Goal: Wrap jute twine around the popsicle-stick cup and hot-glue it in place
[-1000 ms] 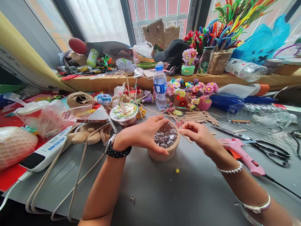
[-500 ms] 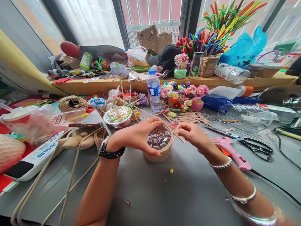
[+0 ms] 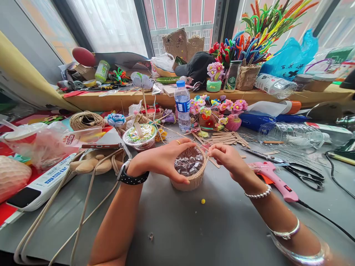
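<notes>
A round tub [image 3: 188,184] stands on the grey table in front of me, its side covered in a tan material with twine [image 3: 203,168] around the rim. Dark, shiny contents or a clear dark surface show at its top. My left hand [image 3: 163,162] spans the tub from the left, thumb on the near rim and fingers over the far rim. At the right rim, my right hand [image 3: 226,159] is closed in a pinch on the twine's end. Beside the right forearm lies a pink glue gun [image 3: 277,181]. A small yellow ball [image 3: 203,201] rests nearer me.
Behind the tub stand a water bottle [image 3: 183,107] and a lidded tub [image 3: 140,135]. Wooden sticks [image 3: 227,138] lie farther right, with black scissors [image 3: 305,173] by the glue gun. A twine coil [image 3: 87,120], a phone [image 3: 102,146] and a corded bag [image 3: 88,166] are at left.
My right hand has shifted very slightly left, closer to the tub's rim. My left hand keeps its hold. The whole view has moved a little.
</notes>
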Motion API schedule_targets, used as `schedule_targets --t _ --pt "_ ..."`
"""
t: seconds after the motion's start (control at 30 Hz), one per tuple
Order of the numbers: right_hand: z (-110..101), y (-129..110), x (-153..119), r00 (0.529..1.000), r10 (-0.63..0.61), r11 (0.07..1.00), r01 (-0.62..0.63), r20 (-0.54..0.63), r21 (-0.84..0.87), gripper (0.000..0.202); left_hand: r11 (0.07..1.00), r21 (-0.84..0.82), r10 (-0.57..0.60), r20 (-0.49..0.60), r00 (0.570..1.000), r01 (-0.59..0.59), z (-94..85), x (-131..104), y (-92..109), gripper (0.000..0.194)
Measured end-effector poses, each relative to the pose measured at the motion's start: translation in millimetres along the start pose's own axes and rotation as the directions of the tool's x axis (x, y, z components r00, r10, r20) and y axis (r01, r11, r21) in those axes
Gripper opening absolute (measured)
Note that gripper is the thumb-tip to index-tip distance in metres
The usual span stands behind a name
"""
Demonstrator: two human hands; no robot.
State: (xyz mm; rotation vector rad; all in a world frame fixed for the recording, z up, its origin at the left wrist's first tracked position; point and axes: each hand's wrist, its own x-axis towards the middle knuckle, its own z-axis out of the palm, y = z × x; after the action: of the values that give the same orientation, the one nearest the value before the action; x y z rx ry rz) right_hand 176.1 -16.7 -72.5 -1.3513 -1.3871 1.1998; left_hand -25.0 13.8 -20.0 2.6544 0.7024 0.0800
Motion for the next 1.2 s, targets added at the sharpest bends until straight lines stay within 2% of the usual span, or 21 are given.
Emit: schedule_targets --t 0.4,1.03,1.2 --pt "0.0 4.4 0.7 0.999 -0.012 1.000 0.011 -0.032 -0.019 0.013 1.000 -0.029 0.000 0.034 0.999 0.001 0.6 0.9 -3.3 0.087" --pt "-6.7 5.7 3.3 0.998 0.004 0.998 0.000 0.067 -0.066 0.015 0.999 -0.036 0.009 0.043 0.999 -0.008 1.0 1.2 -4.3 0.085" --pt "-5.2 7.5 3.6 0.998 0.005 0.996 0.001 0.069 -0.088 0.016 0.999 -0.040 0.028 0.033 0.999 -0.026 -0.2 1.9 -2.5 0.079"
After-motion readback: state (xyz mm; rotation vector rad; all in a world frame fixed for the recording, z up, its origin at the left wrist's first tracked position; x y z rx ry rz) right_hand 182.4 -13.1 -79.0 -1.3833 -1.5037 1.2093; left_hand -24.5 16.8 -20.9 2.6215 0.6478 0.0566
